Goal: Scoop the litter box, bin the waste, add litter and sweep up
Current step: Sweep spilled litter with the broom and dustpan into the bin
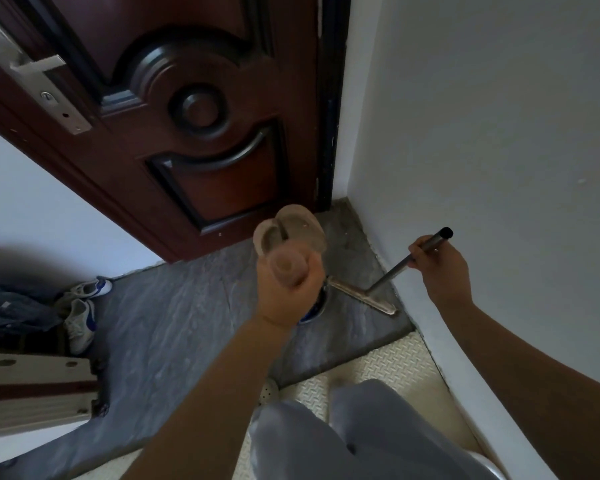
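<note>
My left hand [288, 289] is raised in front of me and grips a pair of beige slippers [290, 230], held together with the soles facing me; they look blurred. My right hand [442, 268] is closed around the dark metal pole [433, 241] of a sweeping tool. Its flat, narrow head [364, 296] rests on the grey stone floor [174, 327] close to the white wall on the right. A blue-and-white object [313, 310] lies on the floor, mostly hidden behind my left hand. No litter box is in view.
A dark red door [194, 109] with a silver handle [35, 67] stands ahead in the corner. White-and-blue sneakers [82, 313] and dark cloth [11, 306] lie at the left, a white board [32, 389] below them. A white textured mat [388, 362] and my grey trousers [361, 434] are near me.
</note>
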`<move>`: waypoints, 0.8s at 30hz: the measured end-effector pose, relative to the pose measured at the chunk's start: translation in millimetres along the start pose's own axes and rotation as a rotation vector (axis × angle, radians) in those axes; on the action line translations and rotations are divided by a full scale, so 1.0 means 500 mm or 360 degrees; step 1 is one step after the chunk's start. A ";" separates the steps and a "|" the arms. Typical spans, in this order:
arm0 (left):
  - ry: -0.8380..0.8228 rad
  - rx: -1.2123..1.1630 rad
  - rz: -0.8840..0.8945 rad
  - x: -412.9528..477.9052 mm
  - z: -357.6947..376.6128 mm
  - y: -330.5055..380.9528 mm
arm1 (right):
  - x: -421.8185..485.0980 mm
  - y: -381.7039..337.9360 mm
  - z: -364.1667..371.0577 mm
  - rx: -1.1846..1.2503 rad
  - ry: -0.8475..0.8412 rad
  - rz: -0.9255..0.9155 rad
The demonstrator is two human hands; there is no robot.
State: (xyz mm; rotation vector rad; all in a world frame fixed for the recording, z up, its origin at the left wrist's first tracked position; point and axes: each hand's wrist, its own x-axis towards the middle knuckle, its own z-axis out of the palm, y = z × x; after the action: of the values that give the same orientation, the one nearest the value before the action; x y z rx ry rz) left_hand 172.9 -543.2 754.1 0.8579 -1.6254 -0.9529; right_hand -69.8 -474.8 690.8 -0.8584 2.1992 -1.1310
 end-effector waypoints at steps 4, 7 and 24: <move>-0.0311 0.0229 0.0188 -0.096 -0.009 -0.038 | 0.001 -0.004 -0.001 -0.0049 -0.0020 -0.0045; -0.0250 0.0248 0.0147 -0.128 -0.024 -0.041 | 0.003 -0.002 0.001 -0.0013 -0.0017 -0.0043; -0.0401 0.0226 0.0161 -0.206 -0.078 -0.043 | -0.006 -0.014 0.032 -0.0014 -0.0040 -0.0107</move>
State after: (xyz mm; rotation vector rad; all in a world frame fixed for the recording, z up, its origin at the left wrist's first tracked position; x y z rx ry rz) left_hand 235.5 -468.0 699.5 0.7651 -1.9532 -0.9109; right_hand -54.5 -484.0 689.0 -0.9515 2.1707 -1.1365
